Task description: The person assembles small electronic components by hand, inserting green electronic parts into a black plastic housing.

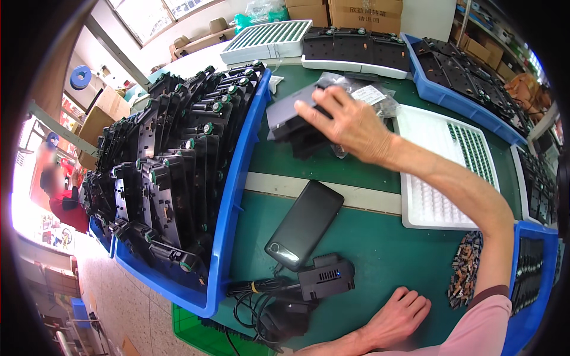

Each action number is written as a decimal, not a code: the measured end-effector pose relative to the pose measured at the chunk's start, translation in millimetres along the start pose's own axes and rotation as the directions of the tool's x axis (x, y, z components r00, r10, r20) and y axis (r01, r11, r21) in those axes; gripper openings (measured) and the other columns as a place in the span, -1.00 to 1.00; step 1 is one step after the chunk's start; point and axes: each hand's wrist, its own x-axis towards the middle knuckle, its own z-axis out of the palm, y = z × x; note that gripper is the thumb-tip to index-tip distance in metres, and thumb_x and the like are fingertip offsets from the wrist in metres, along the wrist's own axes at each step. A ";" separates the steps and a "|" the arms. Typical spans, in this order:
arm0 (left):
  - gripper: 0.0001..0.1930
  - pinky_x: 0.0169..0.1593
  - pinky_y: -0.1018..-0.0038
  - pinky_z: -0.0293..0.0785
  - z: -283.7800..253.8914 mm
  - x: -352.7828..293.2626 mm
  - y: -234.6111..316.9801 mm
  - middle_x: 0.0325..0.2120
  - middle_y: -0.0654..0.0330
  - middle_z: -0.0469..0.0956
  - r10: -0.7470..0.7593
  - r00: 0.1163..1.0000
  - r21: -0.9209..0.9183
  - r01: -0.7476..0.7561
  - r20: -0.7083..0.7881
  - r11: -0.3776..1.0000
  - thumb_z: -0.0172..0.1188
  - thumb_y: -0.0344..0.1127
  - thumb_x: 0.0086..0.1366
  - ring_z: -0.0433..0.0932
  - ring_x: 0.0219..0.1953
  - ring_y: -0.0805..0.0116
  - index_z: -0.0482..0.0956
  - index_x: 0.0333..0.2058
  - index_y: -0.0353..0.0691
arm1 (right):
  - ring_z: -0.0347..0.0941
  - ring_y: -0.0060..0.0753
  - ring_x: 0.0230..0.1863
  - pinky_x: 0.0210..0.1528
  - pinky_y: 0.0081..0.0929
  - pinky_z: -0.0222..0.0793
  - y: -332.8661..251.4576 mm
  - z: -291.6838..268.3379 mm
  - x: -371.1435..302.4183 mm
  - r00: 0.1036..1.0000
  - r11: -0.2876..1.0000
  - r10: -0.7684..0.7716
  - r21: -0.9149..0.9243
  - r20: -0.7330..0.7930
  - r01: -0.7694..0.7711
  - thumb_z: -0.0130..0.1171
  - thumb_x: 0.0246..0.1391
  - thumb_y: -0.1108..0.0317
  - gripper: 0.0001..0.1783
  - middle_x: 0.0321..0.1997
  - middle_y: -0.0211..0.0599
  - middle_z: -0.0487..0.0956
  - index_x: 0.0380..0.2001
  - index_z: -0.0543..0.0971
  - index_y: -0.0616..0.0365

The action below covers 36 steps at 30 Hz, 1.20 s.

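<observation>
Grey and black plastic block (291,121) sits in our right hand (358,129), its grip closed on it over the green surface (380,249). It lies left of the wrist, its long side seeming to slant from near left to far right, near end toward the blue bin (224,255). Our left hand (395,314) rests well apart, nearer us; we cannot tell if it is curled shut.

The single view looks from the person's head, through the left of two side-by-side fisheye lenses, forward and steeply down at the green bench (380,261) close below. The right hand (359,130) lies near the centre, toward two o'clock, the left hand (396,319) farther out toward five. The wide sweep also takes in a window (142,18) before eleven and floor (142,308) past seven; straight edges bow toward the dark rim.
</observation>
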 end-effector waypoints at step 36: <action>-0.59 -0.07 0.35 0.27 -1.8 -2.2 2.7 -0.30 0.16 0.42 0.046 0.997 0.076 -0.051 0.065 0.996 0.21 -0.44 -0.05 0.39 -0.21 0.27 0.51 -0.14 -0.38 | 0.51 0.05 -0.11 -0.05 -0.14 0.46 -26.9 -13.6 27.2 0.938 0.746 0.175 0.581 0.299 -0.325 0.24 -0.20 0.58 -0.76 -0.25 -0.09 0.56 -0.34 0.64 0.21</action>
